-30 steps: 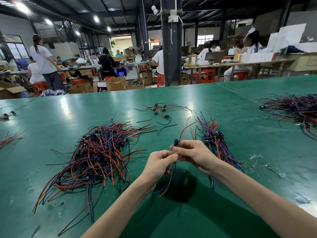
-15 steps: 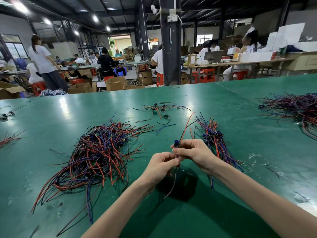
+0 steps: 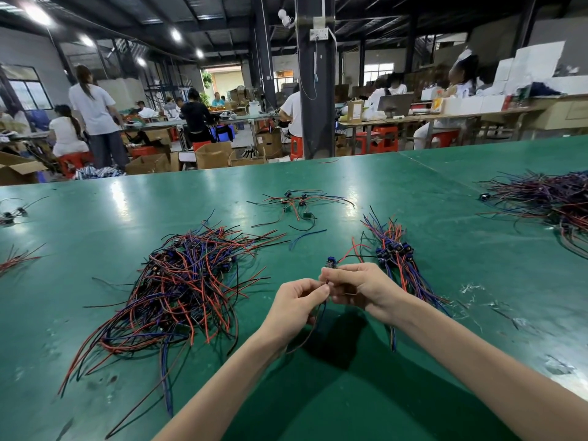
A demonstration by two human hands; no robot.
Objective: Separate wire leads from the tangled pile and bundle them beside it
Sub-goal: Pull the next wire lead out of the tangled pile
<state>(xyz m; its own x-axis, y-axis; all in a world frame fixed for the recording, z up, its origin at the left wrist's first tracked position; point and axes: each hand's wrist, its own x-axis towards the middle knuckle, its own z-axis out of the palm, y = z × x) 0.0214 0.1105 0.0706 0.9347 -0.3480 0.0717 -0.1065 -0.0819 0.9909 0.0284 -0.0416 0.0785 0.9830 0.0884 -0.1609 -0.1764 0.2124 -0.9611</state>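
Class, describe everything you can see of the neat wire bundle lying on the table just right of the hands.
The bundle is thin red, blue and black insulated leads laid roughly parallel, their small dark blue connectors clustered mid-length. Its far ends fan out; near ends trail past the right hand. It lies flat on the green table, apart from the tangled pile.

Premises: a factory assembly hall. Overhead, dark steel roofing with ceiling lamps; a steel column carries a socket box. A long green workbench bears a tangled heap of red, blue and black wire leads, with a second heap at its far right. Beyond stand rows of tables with seated workers on red plastic stools. Open cardboard cartons sit on the floor; white boxes are stacked at the right.
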